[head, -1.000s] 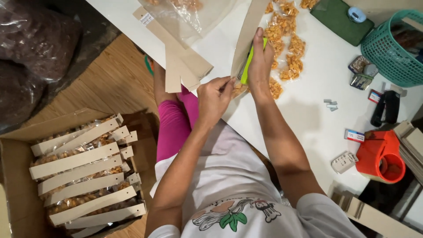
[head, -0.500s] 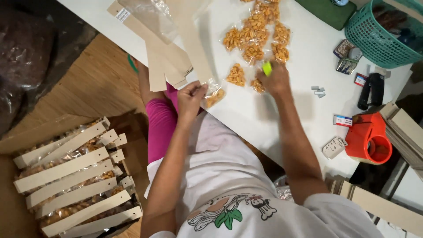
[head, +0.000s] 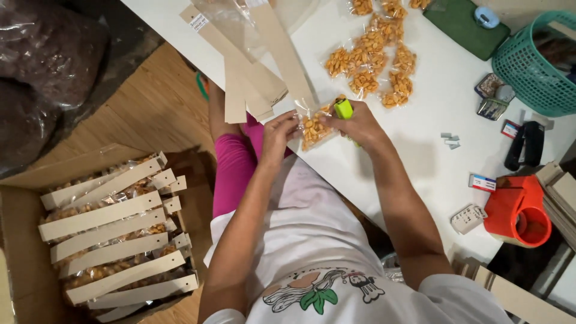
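L hand (head: 277, 133) fingers pinch a clear snack packet (head: 313, 127) at the counter (head: 432, 102) near edge. R hand (head: 359, 125) grips a green stapler (head: 344, 109) w/ clenched fingers, touching packet top. More filled packets (head: 375, 57) lie toward the far edge.

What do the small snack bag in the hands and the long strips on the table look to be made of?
Snack bag: thin clear plastic film, glossy; the orange contents show through it. Long strips: likely matte beige card or paperboard, flat and stiff-looking, though thin wood cannot be ruled out.
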